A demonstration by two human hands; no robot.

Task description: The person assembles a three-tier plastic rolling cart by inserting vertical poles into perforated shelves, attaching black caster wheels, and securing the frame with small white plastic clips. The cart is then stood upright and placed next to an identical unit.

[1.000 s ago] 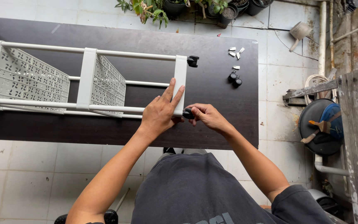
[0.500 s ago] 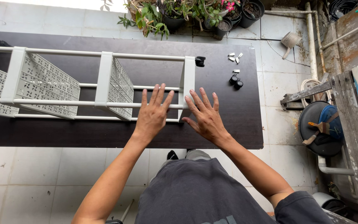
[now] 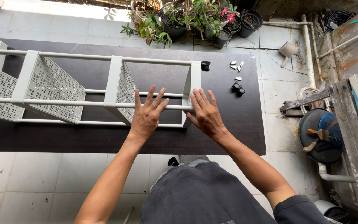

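Both hands flat and spread over the rack.
The left hand (image 3: 146, 117) and right hand (image 3: 204, 115) hold nothing, resting on a rail of the white rack (image 3: 117, 89), which lies on its side on the dark table (image 3: 228, 137); black casters (image 3: 237, 88) sit nearby.

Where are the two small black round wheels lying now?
In the head view, the two small black round wheels lie on the dark table, right of the white plastic rack, just below the small white pieces.

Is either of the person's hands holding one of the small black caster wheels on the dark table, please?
No: the left hand and right hand lie flat and open on the white rack, apart from the black caster wheels.
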